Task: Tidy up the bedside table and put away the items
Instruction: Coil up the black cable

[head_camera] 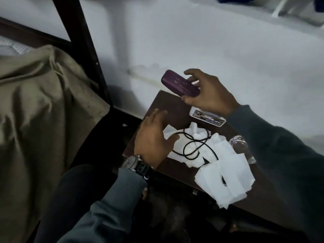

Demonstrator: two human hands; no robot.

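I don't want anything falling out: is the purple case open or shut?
Shut: the purple case, held in the right hand, shows a closed shell with no lid lifted.

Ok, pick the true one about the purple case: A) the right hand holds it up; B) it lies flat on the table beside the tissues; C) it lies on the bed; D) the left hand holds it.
A: the right hand grips the purple case by one end, above the bedside table; the left hand is open and holds nothing.
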